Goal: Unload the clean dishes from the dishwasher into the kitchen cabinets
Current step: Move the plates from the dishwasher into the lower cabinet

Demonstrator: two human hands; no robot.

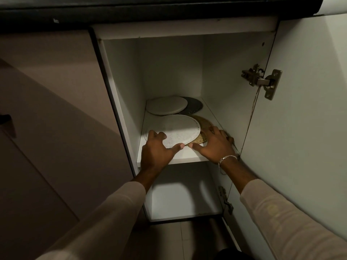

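While left grip (157,147) holds plate (178,130), right grip (212,145) splayed, white cabinet shelf (187,156), dim light.

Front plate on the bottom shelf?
No: the left hand holds the plate on the upper shelf, atop a woven mat.

The left forearm (105,212) reached in from 7 o'clock and the right forearm (272,209) from 4 o'clock. The left hand (157,150) curled its fingers over the plate (178,128) rim, thumb pointing to 3 o'clock. The right hand (214,145) lay flat, fingers spread, thumb toward 9 o'clock.
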